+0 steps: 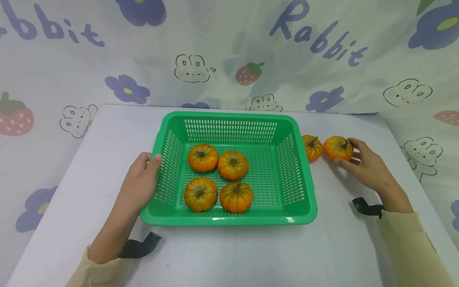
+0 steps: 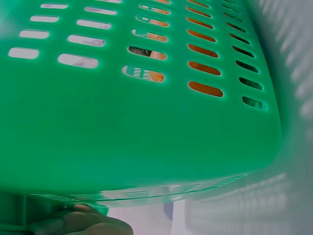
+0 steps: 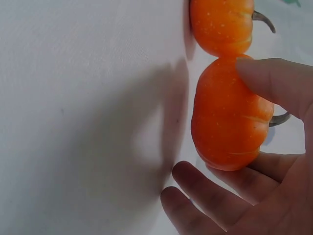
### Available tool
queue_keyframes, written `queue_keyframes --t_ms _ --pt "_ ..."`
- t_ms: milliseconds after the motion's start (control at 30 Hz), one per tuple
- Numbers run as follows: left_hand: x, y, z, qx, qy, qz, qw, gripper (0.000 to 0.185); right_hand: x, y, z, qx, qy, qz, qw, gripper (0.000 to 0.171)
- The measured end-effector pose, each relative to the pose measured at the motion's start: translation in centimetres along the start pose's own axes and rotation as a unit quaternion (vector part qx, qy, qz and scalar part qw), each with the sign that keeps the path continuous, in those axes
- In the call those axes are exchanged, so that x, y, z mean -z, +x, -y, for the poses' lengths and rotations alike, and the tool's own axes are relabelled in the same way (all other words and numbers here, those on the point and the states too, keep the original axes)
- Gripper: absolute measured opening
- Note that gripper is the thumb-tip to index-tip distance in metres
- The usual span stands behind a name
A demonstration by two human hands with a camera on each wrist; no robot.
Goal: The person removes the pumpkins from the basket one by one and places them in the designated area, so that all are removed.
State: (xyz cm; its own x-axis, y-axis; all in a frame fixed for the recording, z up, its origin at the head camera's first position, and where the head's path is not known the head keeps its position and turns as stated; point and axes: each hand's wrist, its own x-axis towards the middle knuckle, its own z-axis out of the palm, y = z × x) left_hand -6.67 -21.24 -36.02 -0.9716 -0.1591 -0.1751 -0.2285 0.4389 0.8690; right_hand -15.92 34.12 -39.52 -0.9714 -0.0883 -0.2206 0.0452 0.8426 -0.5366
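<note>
My left hand point(image 1: 139, 181) grips the left rim of a green plastic basket point(image 1: 229, 220), thumb over the top edge. In the left wrist view the basket's slotted wall point(image 2: 137, 132) fills most of the picture, with a few fingers point(image 2: 93, 223) under the rim. Several small orange pumpkins point(image 1: 233, 165) sit inside, toward the basket's left half. To the right of the basket, my right hand point(image 1: 369, 165) holds another small pumpkin point(image 3: 230, 117) between thumb and fingers. That one is beside a second loose pumpkin point(image 1: 312, 148), which the basket's right rim partly overlaps.
The basket stands on a table under a white cloth point(image 1: 244, 255). Behind it hangs a printed curtain point(image 1: 222, 36) with rabbits, flowers and strawberries. A dark strap point(image 1: 141, 245) sticks out at the left wrist, and another point(image 1: 367, 208) at the right.
</note>
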Motion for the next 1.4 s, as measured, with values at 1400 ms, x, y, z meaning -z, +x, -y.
queue_keyframes --t_ms 1400 --pt "-0.07 0.03 0.13 -0.019 -0.001 -0.007 0.9998 0.054 -0.27 0.29 -0.14 -0.017 -0.015 0.037 0.999 0.118"
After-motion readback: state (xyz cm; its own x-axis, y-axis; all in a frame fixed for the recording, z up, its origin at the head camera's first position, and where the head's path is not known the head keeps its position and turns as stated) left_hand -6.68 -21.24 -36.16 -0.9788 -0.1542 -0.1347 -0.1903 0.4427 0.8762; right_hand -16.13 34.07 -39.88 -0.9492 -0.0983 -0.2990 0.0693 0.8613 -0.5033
